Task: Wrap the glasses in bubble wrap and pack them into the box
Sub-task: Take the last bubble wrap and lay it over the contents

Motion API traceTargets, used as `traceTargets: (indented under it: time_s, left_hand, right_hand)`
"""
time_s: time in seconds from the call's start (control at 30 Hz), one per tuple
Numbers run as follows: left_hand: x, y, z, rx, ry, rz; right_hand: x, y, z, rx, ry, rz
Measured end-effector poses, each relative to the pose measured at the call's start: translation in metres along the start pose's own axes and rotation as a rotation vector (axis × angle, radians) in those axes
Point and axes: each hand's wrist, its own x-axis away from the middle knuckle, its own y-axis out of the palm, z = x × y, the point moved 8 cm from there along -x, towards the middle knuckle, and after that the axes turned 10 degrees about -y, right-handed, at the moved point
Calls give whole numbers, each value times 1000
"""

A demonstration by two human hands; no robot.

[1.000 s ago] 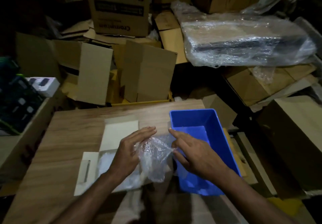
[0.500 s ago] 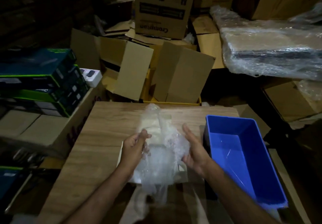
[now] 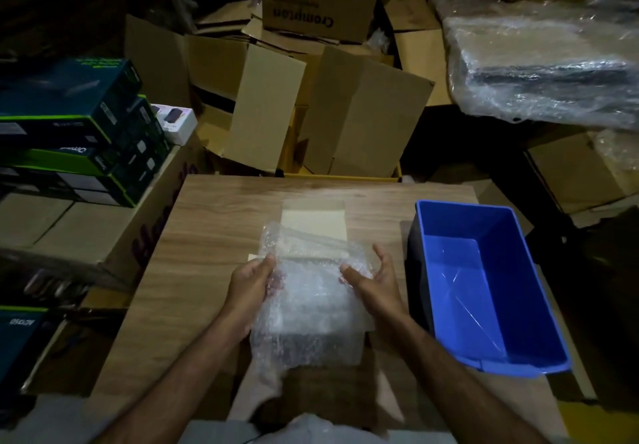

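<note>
left hand (image 3: 250, 279): pinches the bubble wrap (image 3: 304, 291) edge.
right hand (image 3: 375, 281): fingers spread, resting on the wrap's other side.
glasses: can't tell, wrap hides them.
risk: one-sided hold, the wrap may unroll.
white box (image 3: 313, 224): flat under the wrap.
blue bin (image 3: 480, 281): near, could snag the wrap.

A sheet of bubble wrap (image 3: 304, 291) lies spread over a pale flattened box (image 3: 313, 224) on the wooden table (image 3: 207, 236). The left hand (image 3: 250, 284) grips the wrap's left edge — the right hand (image 3: 375, 283) touches its right edge, fingers spread. Right of the wrap stands a blue bin (image 3: 518, 305).
</note>
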Motion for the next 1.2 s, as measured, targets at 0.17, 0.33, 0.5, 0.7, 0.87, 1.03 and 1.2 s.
traceTargets:
  time_s: [0.17,0.33,0.5,0.7,0.87,1.03,1.2]
  left_hand:
    - [11,-9,19,-139,186,-106]
    - [5,-10,13,-234,153,-333]
    - [4,-9,23,-672,301,-130]
    - [9,-15,41,-706,406,-102]
    - [18,-12,41,-314,322,-146]
    - [10,1,15,-153,100,-248]
    - [3,-8,7,-250,220,-168]
  right_hand:
    - [-3,5,-9,234,-147,-207]
    - [-8,9,-11,535,-163,-262]
    - [-15,11,-18,986,-306,-311]
    - [-21,3,-28,829,-213,-494]
    - [-8,3,-36,322,-31,-513]
    - [-13,-1,-18,153,-33,-175]
    - [-5,-3,1,180,59,-153]
